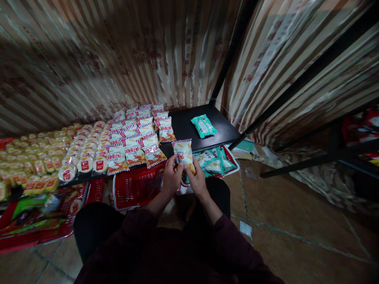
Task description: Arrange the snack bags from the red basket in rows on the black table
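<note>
Between my two hands is a small white and orange snack packet (183,153) with a blue-and-red striped top edge. My left hand (172,176) grips its lower left side, and my right hand (196,179) its lower right side. They hold it upright just in front of the black shelf (189,112). Matching snack packets (135,152) lie in overlapping rows on the shelf, left of my hands. One teal packet (204,126) lies by itself on the shelf's right part.
Below the shelf stand a red basket (130,189) and a basket of teal packets (213,161). Round white packs (85,163) and yellow packs (38,165) fill the shelf's left. Another red basket (35,236) holds assorted packets. A black post (233,51) and striped curtain (166,51) stand behind.
</note>
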`<state>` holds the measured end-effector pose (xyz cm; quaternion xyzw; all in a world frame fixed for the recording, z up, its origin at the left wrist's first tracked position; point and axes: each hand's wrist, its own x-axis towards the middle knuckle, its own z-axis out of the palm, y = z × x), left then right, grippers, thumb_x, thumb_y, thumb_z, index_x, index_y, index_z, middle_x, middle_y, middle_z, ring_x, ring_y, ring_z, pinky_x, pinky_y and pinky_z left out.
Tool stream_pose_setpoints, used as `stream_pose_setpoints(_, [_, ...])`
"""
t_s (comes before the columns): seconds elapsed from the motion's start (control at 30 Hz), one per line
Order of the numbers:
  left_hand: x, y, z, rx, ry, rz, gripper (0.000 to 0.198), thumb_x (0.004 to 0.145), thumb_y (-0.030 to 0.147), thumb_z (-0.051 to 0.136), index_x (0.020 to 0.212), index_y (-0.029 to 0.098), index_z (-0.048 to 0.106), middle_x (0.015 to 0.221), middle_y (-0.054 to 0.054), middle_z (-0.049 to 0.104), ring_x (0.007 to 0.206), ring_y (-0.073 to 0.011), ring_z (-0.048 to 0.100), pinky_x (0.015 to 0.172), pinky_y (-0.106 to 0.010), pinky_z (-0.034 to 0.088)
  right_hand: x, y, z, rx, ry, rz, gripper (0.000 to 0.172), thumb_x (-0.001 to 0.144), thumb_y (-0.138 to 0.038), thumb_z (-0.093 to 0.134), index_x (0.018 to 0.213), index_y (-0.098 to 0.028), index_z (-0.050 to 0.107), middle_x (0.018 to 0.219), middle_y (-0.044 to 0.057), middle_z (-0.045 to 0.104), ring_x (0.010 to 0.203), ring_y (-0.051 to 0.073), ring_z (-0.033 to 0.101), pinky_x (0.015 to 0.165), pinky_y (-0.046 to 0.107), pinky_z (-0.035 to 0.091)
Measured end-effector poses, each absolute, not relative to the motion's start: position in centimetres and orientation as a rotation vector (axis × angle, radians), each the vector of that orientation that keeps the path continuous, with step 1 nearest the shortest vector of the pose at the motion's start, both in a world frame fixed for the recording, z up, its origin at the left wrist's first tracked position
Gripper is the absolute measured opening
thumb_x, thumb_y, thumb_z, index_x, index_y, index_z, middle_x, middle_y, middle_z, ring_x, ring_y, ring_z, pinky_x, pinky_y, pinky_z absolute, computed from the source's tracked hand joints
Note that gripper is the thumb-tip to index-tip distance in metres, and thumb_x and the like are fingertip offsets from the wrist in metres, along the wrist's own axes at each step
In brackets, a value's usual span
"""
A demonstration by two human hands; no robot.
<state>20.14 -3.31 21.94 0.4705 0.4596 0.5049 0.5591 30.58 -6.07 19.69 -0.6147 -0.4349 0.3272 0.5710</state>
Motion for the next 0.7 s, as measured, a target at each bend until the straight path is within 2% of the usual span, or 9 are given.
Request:
stream_pose_setpoints(0.23, [20.4,-3.1,22.6,0.977,0.941,1.095,0.04,0.078,0.036,0.063,0.111,0.016,0.054,0.114,-0.011,0.063,0.106,-0.0228,0.059,0.097,-0.037,0.043,29.6,-6.9,20.3,-1.597,-1.447,0.212,0.059,0.087,-0.038,0.049,0.141,-0.018,0.037,0.143,0.014,0.042,0.132,0.029,0.038,0.108,0.052,0.032])
stream_pose_setpoints(0.43, [20.1,-2.9,22.9,0.871,0.891,1.076,0.046,0.069,0.036,0.072,0.109,0.018,0.056,0.111,-0.008,0.066,0.103,-0.0213,0.061,0.095,-0.033,0.043,28.1,-8.0,21.0,-1.572,-1.637,0.091,0.068,0.082,-0.028,0.051,0.145,-0.018,0.028,0.15,0.014,0.028,0.137,0.032,0.027,0.108,0.055,0.03])
stream_pose_setpoints(0.53, [19.8,-2.7,22.9,0.851,0.923,1.065,0.046,0.067,0.035,0.073,0.107,0.017,0.058,0.109,-0.008,0.067,0.101,-0.0208,0.061,0.094,-0.033,0.043,28.1,-8.1,21.1,-1.527,-1.641,0.132,0.063,0.083,-0.028,0.051,0.143,-0.019,0.033,0.148,0.014,0.033,0.136,0.031,0.031,0.107,0.054,0.032])
stream_pose_setpoints(0.7, [19.3,-2.8,22.9,0.762,0.964,1.078,0.044,0.067,0.04,0.072,0.103,0.016,0.061,0.106,-0.008,0.068,0.096,-0.0214,0.063,0.088,-0.032,0.046,29.0,-7.7,21.1,-1.409,-1.518,0.184,0.045,0.09,-0.027,0.045,0.135,-0.021,0.045,0.135,0.012,0.051,0.128,0.024,0.044,0.107,0.049,0.036])
